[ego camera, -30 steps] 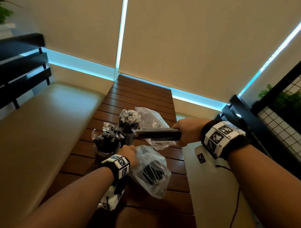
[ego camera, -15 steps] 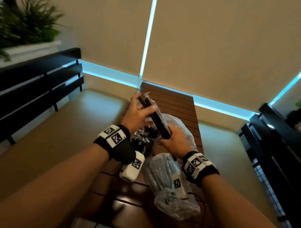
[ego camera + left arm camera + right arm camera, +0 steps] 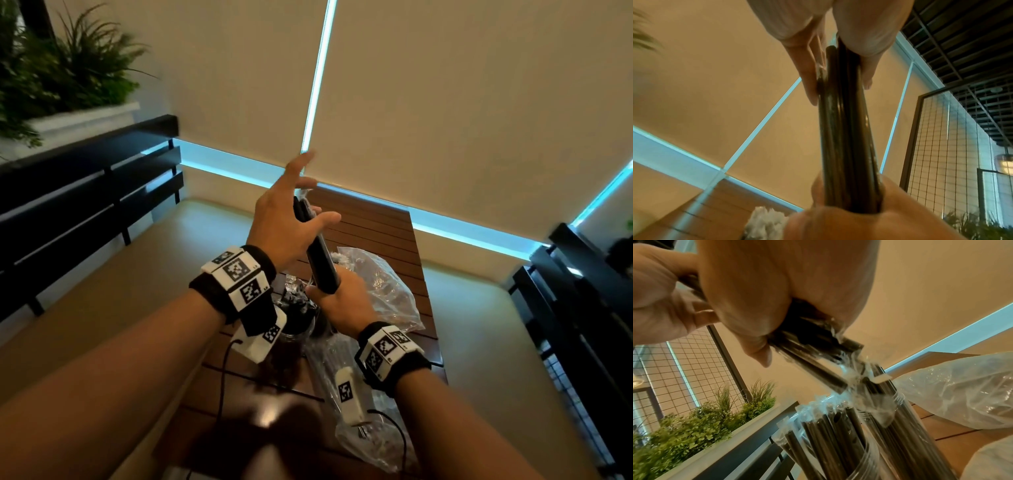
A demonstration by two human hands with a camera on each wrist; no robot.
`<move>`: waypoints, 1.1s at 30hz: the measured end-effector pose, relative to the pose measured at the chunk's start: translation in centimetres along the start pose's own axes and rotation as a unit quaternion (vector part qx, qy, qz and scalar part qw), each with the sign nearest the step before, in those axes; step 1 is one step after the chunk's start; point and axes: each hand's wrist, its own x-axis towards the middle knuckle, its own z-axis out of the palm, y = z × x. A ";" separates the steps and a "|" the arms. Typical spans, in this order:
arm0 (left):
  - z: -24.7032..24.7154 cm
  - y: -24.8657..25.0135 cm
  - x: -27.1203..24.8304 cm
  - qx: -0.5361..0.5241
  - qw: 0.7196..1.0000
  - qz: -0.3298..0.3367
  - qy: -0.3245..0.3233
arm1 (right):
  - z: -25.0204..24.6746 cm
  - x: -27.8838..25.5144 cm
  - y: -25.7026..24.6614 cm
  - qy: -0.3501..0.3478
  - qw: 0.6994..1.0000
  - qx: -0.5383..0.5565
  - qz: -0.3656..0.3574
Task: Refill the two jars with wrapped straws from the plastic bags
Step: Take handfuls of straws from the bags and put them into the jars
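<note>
From the head view, my right hand (image 3: pixel 337 301) is clenched round the lower end of a bundle of straws (image 3: pixel 317 246), held nearly upright above the counter (image 3: pixel 383 222). My left hand (image 3: pixel 291 219) lies flat against the bundle's upper part, fingers straight, steadying rather than grasping. Below my wrists stand the jars (image 3: pixel 294 329), mostly hidden, with one plastic bag (image 3: pixel 383 287) behind them and another bag (image 3: pixel 373 442) nearer me.

The left wrist view looks up along the straws (image 3: pixel 846 123): straight fingers (image 3: pixel 809 71) on one side, thumb on the other, pressing, not curled.

The right wrist view shows my grip wrapped tight on the bundle (image 3: pixel 807 344), its wrapper ends poking out just above a jar (image 3: pixel 871 456) that is already crowded with straws (little room left, I'd judge).

What worries me: the bundle comes in tilted, so its ends could snag on the standing wrappers and fan out, or push the jar over. If my left hand leaves early, loose straws may slide from the fist onto the counter.
</note>
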 end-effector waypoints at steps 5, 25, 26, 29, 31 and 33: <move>0.4 -0.5 0.3 0.118 0.989 0.045 -0.082 | 0.5 -0.3 0.0 0.008 0.999 0.038 -0.016; -0.4 -0.7 0.5 -0.213 0.964 -0.146 -0.070 | 2.2 1.2 0.0 0.006 0.995 -0.052 -0.083; -1.0 -0.9 0.7 -0.198 0.969 -0.131 -0.071 | 2.4 0.9 1.3 0.017 0.993 -0.093 -0.074; -2.7 -1.9 1.4 -0.166 0.976 -0.128 -0.057 | 2.9 -0.1 4.1 0.033 0.987 -0.153 -0.039; -3.3 -3.4 1.2 -0.149 0.978 -0.133 -0.054 | 3.5 -0.4 5.0 0.006 0.989 -0.149 -0.009; -3.4 -4.9 0.7 -0.124 0.979 -0.147 -0.061 | 4.3 -0.5 5.4 -0.034 0.992 -0.124 0.020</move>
